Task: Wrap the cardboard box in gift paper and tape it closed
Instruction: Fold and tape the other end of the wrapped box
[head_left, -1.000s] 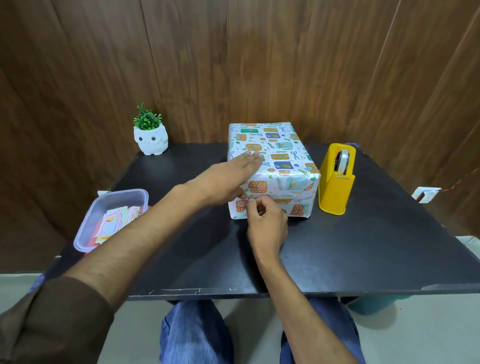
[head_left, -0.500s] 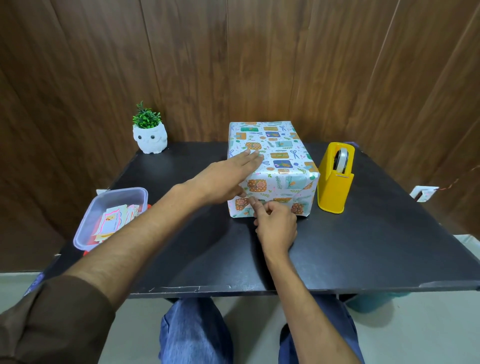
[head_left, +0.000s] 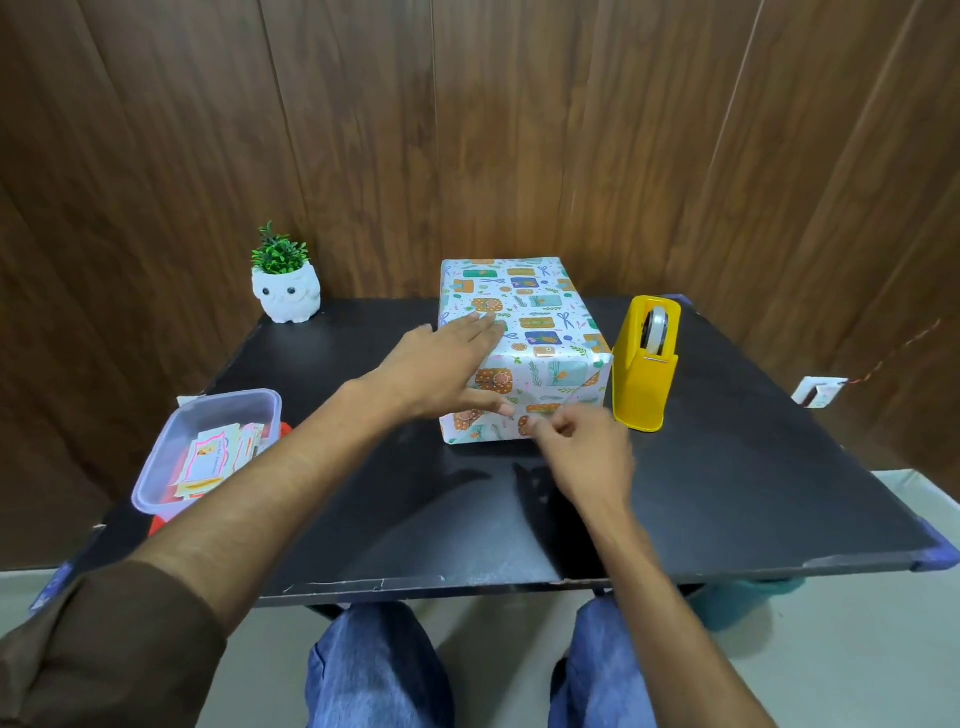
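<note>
Three holders stand on the black surface (head_left: 753, 467). At the left near edge is a clear plastic tub (head_left: 223, 400), lidless, with a loose pile of paper cards (head_left: 213, 460) in it, pink and yellow at their borders; something red shows under the tub. At the far left corner a white owl pot (head_left: 285, 301) holds a small green plant (head_left: 279, 253). Right of centre a yellow tape dispenser (head_left: 641, 395) stands upright with a roll of tape (head_left: 655, 327) in its slot.

The box (head_left: 540, 312) lies lengthwise at the middle of the surface, reaching back to the wooden wall, just beside the dispenser. Patterned gift paper (head_left: 558, 371) covers all of it that shows, and the near end face is folded into diagonal flaps.

The left hand (head_left: 441, 374) lies flat on the box's top near its left front corner, fingers straight and pressed together, pointing away from the person, with the thumb hanging down over the near end face. The right hand (head_left: 587, 452) is at the lower part of that same face, fingers curled in towards the thumb. It is blurred, so I cannot tell whether it pinches anything or only touches the paper. Both forearms are bare, and a brown sleeve (head_left: 104, 649) is pushed up the left arm.
</note>
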